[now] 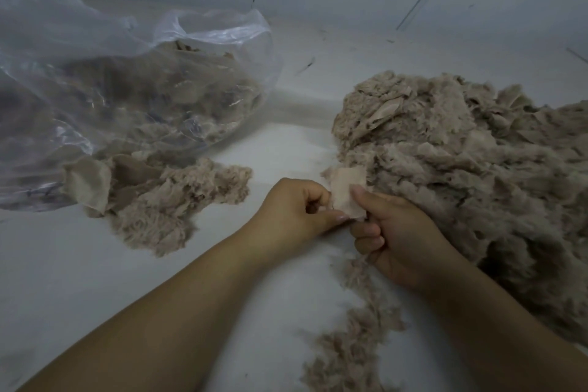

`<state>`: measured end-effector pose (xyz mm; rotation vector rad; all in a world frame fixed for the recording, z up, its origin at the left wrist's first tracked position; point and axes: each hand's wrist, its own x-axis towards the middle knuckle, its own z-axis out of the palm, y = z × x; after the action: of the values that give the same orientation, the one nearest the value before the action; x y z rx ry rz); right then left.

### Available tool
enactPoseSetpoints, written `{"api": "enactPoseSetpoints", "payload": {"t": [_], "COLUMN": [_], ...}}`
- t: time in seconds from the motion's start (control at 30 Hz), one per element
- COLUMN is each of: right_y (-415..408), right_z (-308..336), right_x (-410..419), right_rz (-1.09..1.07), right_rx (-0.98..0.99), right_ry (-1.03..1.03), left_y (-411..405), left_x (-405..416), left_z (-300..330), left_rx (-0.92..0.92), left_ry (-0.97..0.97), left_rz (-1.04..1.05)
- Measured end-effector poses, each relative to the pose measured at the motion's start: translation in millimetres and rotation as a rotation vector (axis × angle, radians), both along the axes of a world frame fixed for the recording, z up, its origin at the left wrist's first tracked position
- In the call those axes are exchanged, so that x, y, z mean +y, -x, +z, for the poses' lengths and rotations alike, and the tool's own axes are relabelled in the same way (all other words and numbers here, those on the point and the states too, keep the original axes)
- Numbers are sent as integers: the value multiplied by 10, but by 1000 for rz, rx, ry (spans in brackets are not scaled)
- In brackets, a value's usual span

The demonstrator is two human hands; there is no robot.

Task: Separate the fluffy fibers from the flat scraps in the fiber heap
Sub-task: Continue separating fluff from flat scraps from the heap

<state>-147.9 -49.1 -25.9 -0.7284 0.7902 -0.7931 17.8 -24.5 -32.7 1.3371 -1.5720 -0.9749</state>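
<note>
A big heap of beige fluffy fibers (461,162) fills the right side of the white surface. At its near left edge, both hands hold one pale flat scrap (346,192). My left hand (296,212) pinches the scrap's lower left edge with thumb and fingers. My right hand (391,232) grips its right side, thumb on top, with a strand of fluff trailing from under the curled fingers. A smaller pile of fluff and flat scraps (152,200) lies to the left.
A clear plastic bag (95,83) holding more beige material lies open at the left, touching the small pile. A trail of loose fluff (353,337) runs toward the near edge between my forearms. A grey wall stands behind.
</note>
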Motion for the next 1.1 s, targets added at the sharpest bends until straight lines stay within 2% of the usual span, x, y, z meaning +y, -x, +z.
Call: {"api": "enactPoseSetpoints", "payload": {"t": [0.17,0.37,0.47,0.53,0.67,0.73,0.9,1.1], "right_y": [-13,-7,3,0,-18,-23,-61,-60], "right_z": [-24,-55,-34,-24,-20,-22,-29,-46], "right_x": [16,24,26,30,36,40,75,60], "right_rz": [30,32,13,12,-18,-31,-51,-63], "right_rx": [7,47,63,74,59,58,84,109], "right_ry": [41,77,76,76,66,76,150,150], "left_y": [-237,-339,-341,-321,-198,-121,13,-163], "left_x": [-28,-56,-23,-1,27,30,29,-21], "left_z": [113,224,249,252,215,205,128,183], "left_rx": [118,-171,-239,-230,16,46,-176,-32], "left_ry": [-130,-171,-200,-195,-49,2,19,-187], "left_rz": [-278,-636,-735,-678,-184,-59,-51,-176]}}
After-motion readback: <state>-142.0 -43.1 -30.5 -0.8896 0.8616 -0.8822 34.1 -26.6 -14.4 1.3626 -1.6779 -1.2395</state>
